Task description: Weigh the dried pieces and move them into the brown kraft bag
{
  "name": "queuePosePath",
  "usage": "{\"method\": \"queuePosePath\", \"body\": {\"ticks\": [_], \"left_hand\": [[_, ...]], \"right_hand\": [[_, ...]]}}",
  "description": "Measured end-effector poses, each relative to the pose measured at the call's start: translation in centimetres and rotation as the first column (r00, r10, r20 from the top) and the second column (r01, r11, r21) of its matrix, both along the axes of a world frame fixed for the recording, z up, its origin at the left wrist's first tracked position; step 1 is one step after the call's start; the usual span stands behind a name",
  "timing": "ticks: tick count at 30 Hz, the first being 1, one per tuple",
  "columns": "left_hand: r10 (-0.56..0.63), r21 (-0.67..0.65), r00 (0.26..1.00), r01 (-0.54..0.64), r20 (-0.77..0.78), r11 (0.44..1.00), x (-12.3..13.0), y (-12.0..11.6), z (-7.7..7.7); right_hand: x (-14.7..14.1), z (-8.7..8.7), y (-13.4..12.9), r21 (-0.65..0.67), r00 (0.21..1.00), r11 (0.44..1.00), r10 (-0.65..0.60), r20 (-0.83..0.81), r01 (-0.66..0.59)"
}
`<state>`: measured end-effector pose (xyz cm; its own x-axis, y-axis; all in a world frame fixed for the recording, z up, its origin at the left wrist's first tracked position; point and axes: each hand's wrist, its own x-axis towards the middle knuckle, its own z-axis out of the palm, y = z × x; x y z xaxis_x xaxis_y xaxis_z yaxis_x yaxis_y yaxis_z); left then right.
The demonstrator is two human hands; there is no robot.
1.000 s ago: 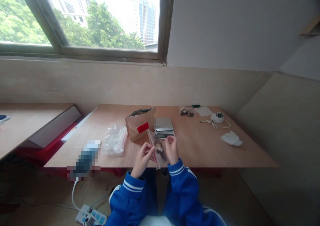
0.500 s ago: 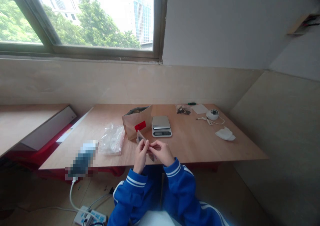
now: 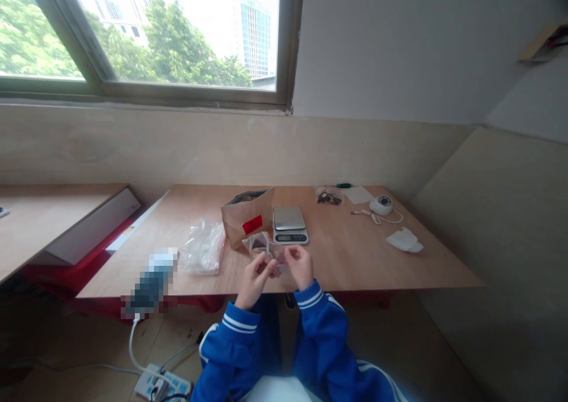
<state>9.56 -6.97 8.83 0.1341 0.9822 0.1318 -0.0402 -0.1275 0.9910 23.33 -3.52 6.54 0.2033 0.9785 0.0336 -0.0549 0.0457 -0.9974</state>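
Between my hands, above the table's front edge, I hold a small clear plastic bag point(image 3: 256, 243) with something dark inside. My left hand point(image 3: 256, 276) pinches its lower edge, while my right hand point(image 3: 299, 266) grips the other side. The dark contents are too small to make out. Just behind the bag stands an upright brown paper bag point(image 3: 237, 219) with a red label, its top open. A digital kitchen scale point(image 3: 290, 219) with a metal plate sits right of the paper bag, close beyond my right hand.
Flat clear plastic bags point(image 3: 202, 249) lie at left, near a blurred-out phone point(image 3: 151, 283) on a white cable. A white dome camera point(image 3: 380, 205), crumpled white paper point(image 3: 404, 240), and a bag of black parts point(image 3: 329, 197) occupy the table's right side. A power strip point(image 3: 162, 384) is below.
My hands have moved apart, and the small plastic bag is now spread wider between them. My right hand has turned more upright. The view has shifted slightly.
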Motion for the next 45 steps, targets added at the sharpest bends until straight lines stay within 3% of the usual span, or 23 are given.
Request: {"method": "queuePosePath", "body": {"ticks": [2, 5, 8, 11, 15, 17, 19, 21, 26, 32, 39, 45], "left_hand": [[-0.018, 0.004, 1.000, 0.018, -0.017, 1.000, -0.3, -0.3, 0.2], [-0.038, -0.035, 0.999, 0.038, 0.009, 0.999, -0.8, 0.0, -0.4], [-0.032, -0.132, 0.993, 0.047, 0.111, 0.990, -0.9, 1.4, -2.4], [0.046, -0.215, 0.971, 0.006, 0.236, 0.977, -0.3, 3.3, -5.1], [-0.012, -0.290, 0.927, 0.130, 0.374, 0.948, 0.6, 5.6, -7.8], [-0.015, -0.320, 0.919, 0.152, 0.393, 0.935, 0.9, 6.3, -8.3], [0.011, -0.318, 0.921, 0.123, 0.389, 0.940, 1.0, 6.7, -8.6], [0.046, -0.283, 0.929, 0.064, 0.368, 0.957, 1.0, 6.9, -8.7], [0.080, -0.231, 0.943, -0.003, 0.323, 0.973, 0.6, 7.0, -9.1], [0.069, -0.187, 0.954, -0.014, 0.292, 0.982, 0.5, 7.3, -9.7], [0.053, -0.210, 0.952, 0.012, 0.302, 0.978, 0.6, 7.4, -9.5], [0.023, -0.219, 0.946, 0.051, 0.324, 0.974, 0.7, 7.3, -9.3]], "right_hand": [[1.2, 0.0, 0.9, -0.044, 0.983, 0.985, -0.169, -0.064, 0.167], [2.8, 0.7, 1.7, -0.009, 0.962, 0.966, -0.257, -0.091, 0.257], [3.2, 1.7, 2.0, 0.090, 0.978, 0.975, -0.198, -0.071, 0.204], [2.7, 2.1, 2.3, 0.091, 0.992, 0.990, -0.101, -0.073, 0.107], [2.1, 1.9, 3.1, 0.074, 0.999, 0.996, 0.053, 0.004, -0.053], [2.0, 1.9, 3.3, 0.141, 0.991, 0.990, -0.006, 0.136, -0.013], [1.8, 2.2, 3.3, 0.261, 0.951, 0.963, -0.147, 0.273, 0.074], [1.7, 2.5, 3.2, 0.347, 0.910, 0.937, -0.174, 0.375, 0.036], [1.2, 2.2, 4.6, 0.252, 0.797, 0.892, 0.171, 0.579, -0.374], [0.5, 1.3, 7.7, 0.173, 0.691, 0.825, 0.315, 0.651, -0.539], [0.4, 1.6, 8.1, 0.129, 0.638, 0.856, 0.263, 0.724, -0.500], [1.9, 1.7, 7.3, 0.104, 0.713, 0.863, 0.335, 0.617, -0.495]]}}
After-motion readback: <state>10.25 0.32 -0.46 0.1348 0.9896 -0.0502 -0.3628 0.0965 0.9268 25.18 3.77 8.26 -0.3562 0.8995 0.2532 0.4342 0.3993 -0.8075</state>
